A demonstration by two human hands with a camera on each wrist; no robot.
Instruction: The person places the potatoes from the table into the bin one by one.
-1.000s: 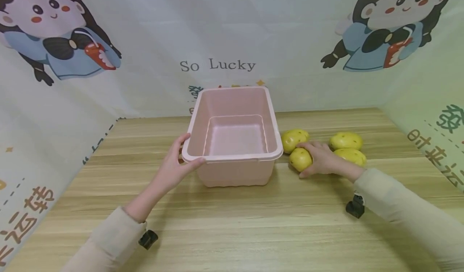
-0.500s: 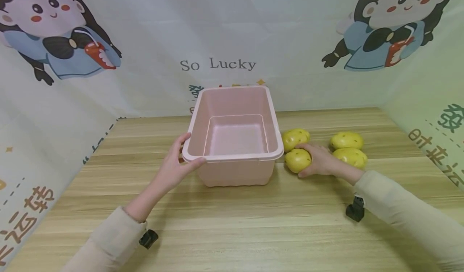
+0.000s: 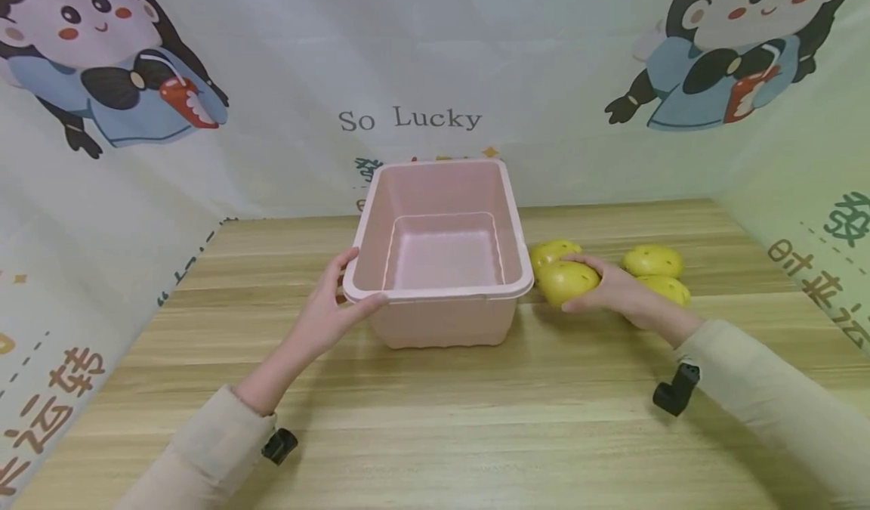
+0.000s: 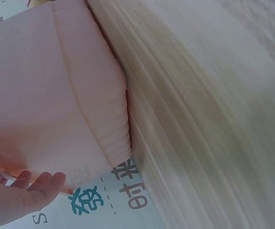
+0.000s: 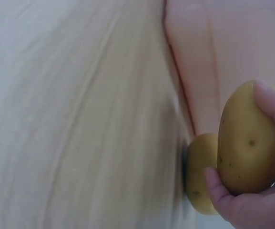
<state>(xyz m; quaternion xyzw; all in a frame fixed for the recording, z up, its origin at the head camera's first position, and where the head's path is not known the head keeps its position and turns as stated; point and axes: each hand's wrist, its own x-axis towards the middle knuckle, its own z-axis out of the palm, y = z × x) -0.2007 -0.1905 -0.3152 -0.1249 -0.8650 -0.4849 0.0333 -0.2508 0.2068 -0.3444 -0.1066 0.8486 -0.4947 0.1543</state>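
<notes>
A pink plastic bin [image 3: 445, 321] stands on the wooden table, and nothing lies inside it. My left hand [image 3: 333, 302] grips the bin's near left corner, thumb over the front rim and fingers along the left side. Just right of the bin, my right hand [image 3: 612, 291] holds a yellow potato [image 3: 566, 283] between thumb and fingers, raised off the table. Behind it, a second potato [image 3: 553, 251] rests beside the bin, partly covered. In the right wrist view the held potato [image 5: 249, 143] hangs in front of that other potato [image 5: 201, 171].
Two more potatoes, one farther back [image 3: 652, 261] and one nearer [image 3: 667, 289], lie right of my right hand; the nearer is partly hidden by it. A printed cloth [image 3: 421, 57] hangs behind and at both sides of the table [image 3: 435, 427].
My right hand has lifted the near potato off the table, after shifting it slightly left toward the bin. My left hand and the bin have stayed in place.
</notes>
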